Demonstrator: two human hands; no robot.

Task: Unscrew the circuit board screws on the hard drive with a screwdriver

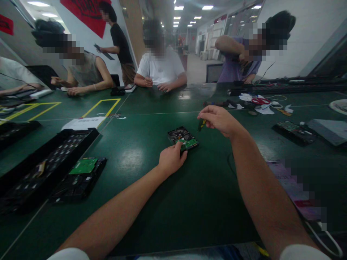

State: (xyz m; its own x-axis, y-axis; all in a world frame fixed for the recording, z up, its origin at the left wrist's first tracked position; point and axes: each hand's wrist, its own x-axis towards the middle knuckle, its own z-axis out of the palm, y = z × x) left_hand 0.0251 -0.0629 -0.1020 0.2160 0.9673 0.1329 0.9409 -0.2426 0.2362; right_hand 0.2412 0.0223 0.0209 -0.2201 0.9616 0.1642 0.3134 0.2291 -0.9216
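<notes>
A hard drive [176,133] with a green circuit board on its upper side lies flat on the table, a little right of centre. My left hand [172,159] grips its near edge, with fingers on the board. Beyond the drive and to its right, my right hand [217,119] is raised, thumb and fingers pinched together. A small black-and-yellow tool [202,125] shows below those fingers, apart from the drive. The fingers partly hide it, and its tip is too dark to make out.
A long black tray [89,135] stands at left, beside another drive with a green board [84,166]. A drive [294,131] and a grey box [329,130] lie at right, scraps and cables [260,103] behind. Several people sit across the green table [135,202].
</notes>
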